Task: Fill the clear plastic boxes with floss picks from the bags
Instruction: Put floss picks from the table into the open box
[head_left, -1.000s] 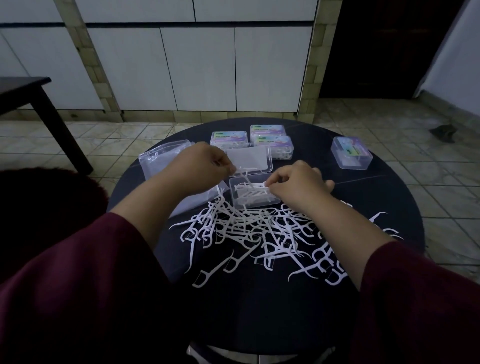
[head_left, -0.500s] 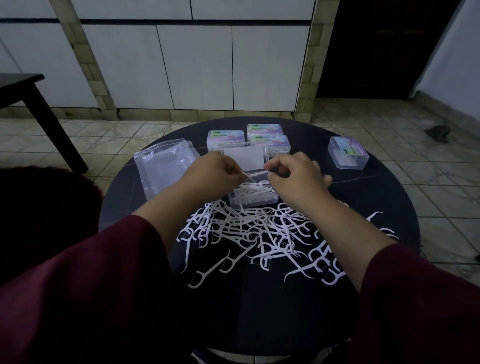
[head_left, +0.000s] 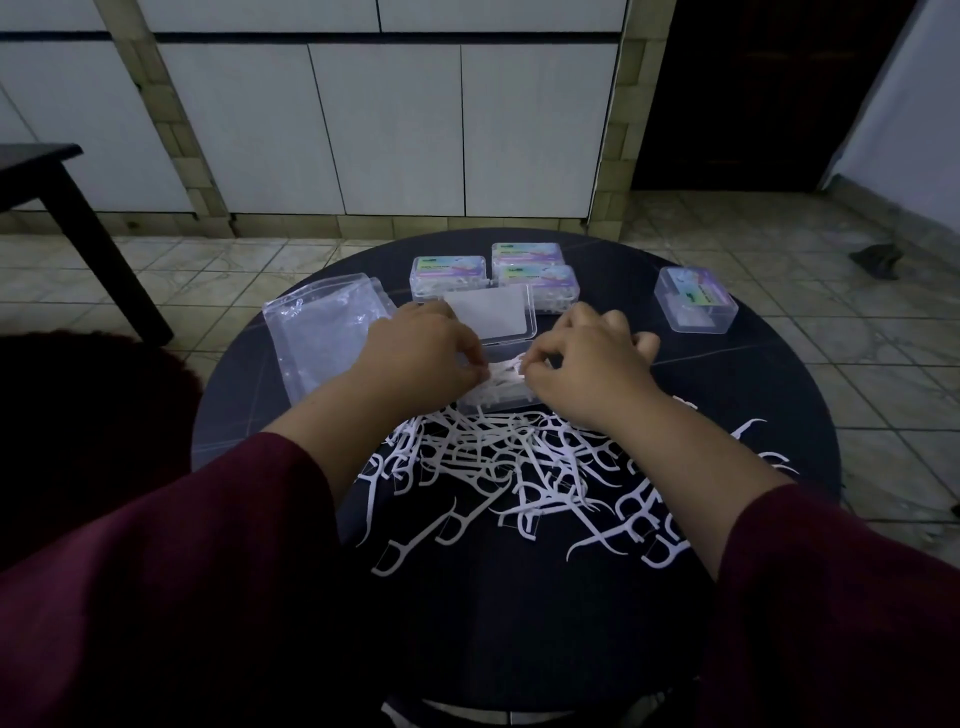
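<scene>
My left hand (head_left: 421, 358) and my right hand (head_left: 587, 364) meet over the open clear box (head_left: 498, 397) in the middle of the round dark desk (head_left: 753, 395). Both hands are curled, fingertips pinched on white floss picks (head_left: 506, 373) that lie inside the box, between the two hands. The box's lid (head_left: 491, 314) stands open just behind my knuckles. A loose heap of floss picks (head_left: 514, 467) is spread on the desk just in front of the box, under my wrists. An emptied clear bag (head_left: 322, 332) lies to the left, touching my left forearm. Three closed, filled boxes (head_left: 530, 270) sit behind the lid, and a fourth box (head_left: 696, 299) stands apart to the right.
</scene>
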